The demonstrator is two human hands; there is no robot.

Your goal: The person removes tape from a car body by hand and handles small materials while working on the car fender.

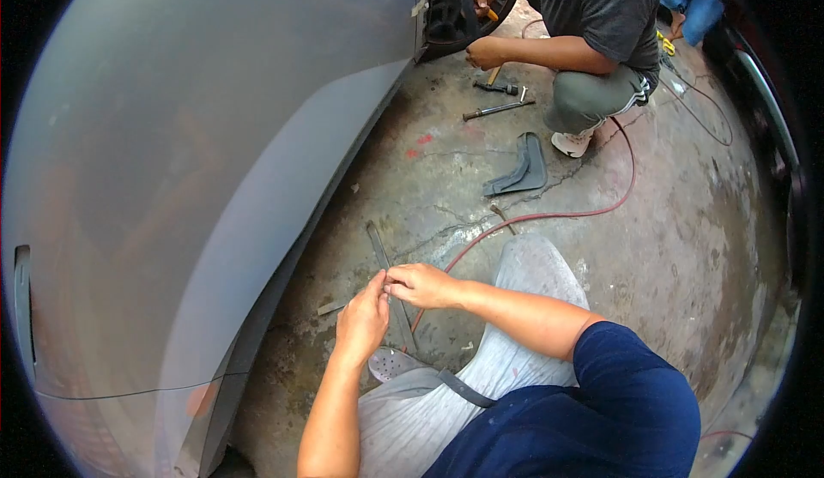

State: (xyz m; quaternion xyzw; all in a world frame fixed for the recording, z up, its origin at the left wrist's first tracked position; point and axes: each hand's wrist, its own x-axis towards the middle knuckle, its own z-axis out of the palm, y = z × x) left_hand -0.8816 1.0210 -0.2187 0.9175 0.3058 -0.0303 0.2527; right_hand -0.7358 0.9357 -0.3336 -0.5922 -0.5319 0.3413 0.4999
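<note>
My left hand [362,321] and my right hand [422,287] meet in front of my knees, fingertips pinched together. Whatever they hold between them, if anything, is too small or hidden to make out. Below them on the concrete lies a long flat metal bar [378,245], partly covered by my hands. A second pale strip [331,308] pokes out to the left of my left hand. Across my lap rests a short dark strip [466,389]. The grey car body panel [215,178] stands to the left of both hands, apart from them.
A co-worker [605,40] squats by the wheel [451,15], holding something orange-handled. A hammer [496,87], a metal rod tool [499,111] and a black mudguard-like piece [525,169] lie on the floor. A red hose [549,215] curves across it. Another person's leg [691,2] shows behind.
</note>
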